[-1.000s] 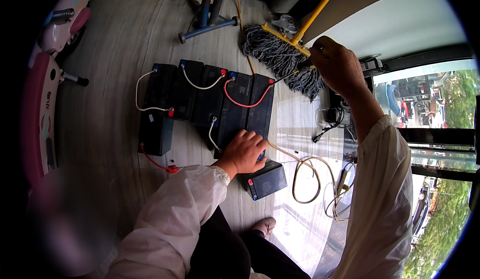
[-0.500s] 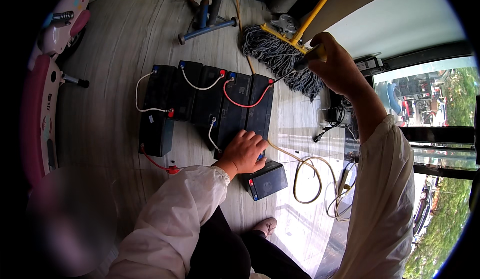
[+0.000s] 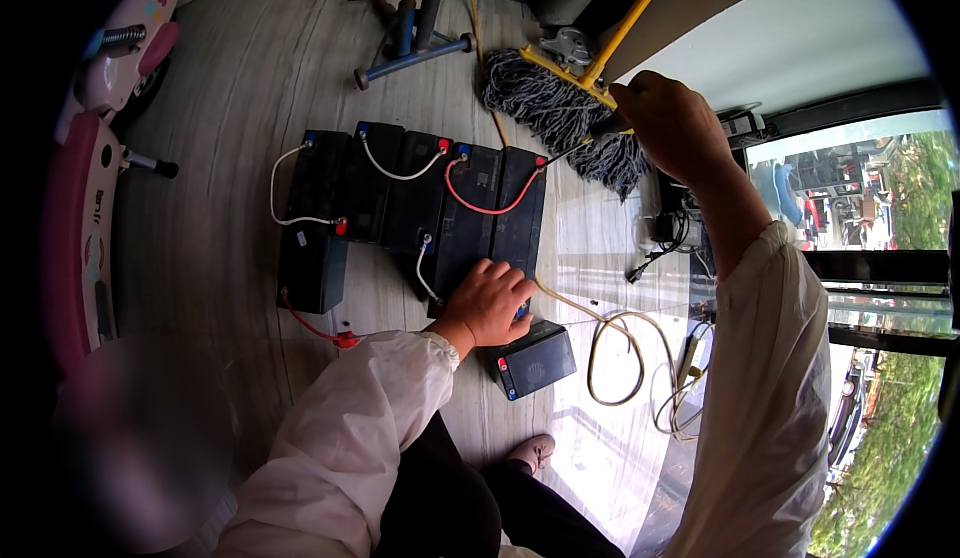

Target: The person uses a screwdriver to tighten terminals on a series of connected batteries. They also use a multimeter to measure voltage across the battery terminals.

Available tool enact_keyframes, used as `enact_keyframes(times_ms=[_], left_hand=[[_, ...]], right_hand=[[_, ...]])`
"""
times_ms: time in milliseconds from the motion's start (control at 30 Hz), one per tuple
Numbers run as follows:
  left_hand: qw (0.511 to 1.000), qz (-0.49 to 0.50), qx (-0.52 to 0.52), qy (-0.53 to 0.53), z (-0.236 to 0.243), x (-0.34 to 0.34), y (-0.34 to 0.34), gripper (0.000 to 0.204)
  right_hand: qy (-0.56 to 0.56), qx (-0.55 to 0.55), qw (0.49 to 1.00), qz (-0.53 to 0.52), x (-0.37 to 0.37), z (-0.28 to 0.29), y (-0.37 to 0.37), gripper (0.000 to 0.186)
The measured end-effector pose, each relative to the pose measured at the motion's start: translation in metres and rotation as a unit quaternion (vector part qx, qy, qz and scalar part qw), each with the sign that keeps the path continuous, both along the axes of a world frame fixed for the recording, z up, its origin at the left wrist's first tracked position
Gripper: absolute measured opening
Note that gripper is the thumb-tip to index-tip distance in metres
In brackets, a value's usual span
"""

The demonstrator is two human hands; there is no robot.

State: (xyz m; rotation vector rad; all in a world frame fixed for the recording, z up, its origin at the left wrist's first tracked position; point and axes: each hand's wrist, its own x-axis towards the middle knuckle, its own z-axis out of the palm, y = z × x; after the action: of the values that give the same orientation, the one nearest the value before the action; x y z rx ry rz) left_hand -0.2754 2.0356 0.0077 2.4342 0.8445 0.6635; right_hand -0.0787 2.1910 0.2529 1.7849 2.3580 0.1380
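Several black batteries point(image 3: 470, 228) lie side by side on the floor, with red and blue terminals. White wires point(image 3: 400, 175) and a red wire point(image 3: 490, 212) link some of them. My left hand point(image 3: 488, 303) rests on the near end of the right-hand batteries, fingers stretched over the top and slightly apart. My right hand point(image 3: 675, 128) is closed around a screwdriver point(image 3: 607, 131), its dark shaft slanting down to the red terminal point(image 3: 541, 162) at the far right corner. The tip's exact contact is too small to tell.
A separate battery point(image 3: 538, 366) lies near my foot. A red lead point(image 3: 310, 330) hangs off the left battery. A mop point(image 3: 560, 108), a blue-footed stand point(image 3: 415, 62), a coiled yellowish cable point(image 3: 615, 358) and a pink ride-on toy point(image 3: 75, 248) surround the batteries.
My right hand has turned around the screwdriver handle and lowered slightly, knuckles now facing up. My left hand and the batteries have not moved.
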Motion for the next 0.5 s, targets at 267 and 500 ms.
enact_keyframes(times_ms=[267,500], left_hand=[[1.000,0.000,-0.003,0.007,-0.001,-0.001,0.000,0.030],[1.000,0.001,-0.002,0.008,-0.001,0.000,0.000,0.031]], right_hand=[[0.178,-0.032,0.973,-0.141,-0.005,0.001,-0.004,0.032],[0.225,0.011,0.974,-0.018,0.004,-0.006,-0.006,0.037]])
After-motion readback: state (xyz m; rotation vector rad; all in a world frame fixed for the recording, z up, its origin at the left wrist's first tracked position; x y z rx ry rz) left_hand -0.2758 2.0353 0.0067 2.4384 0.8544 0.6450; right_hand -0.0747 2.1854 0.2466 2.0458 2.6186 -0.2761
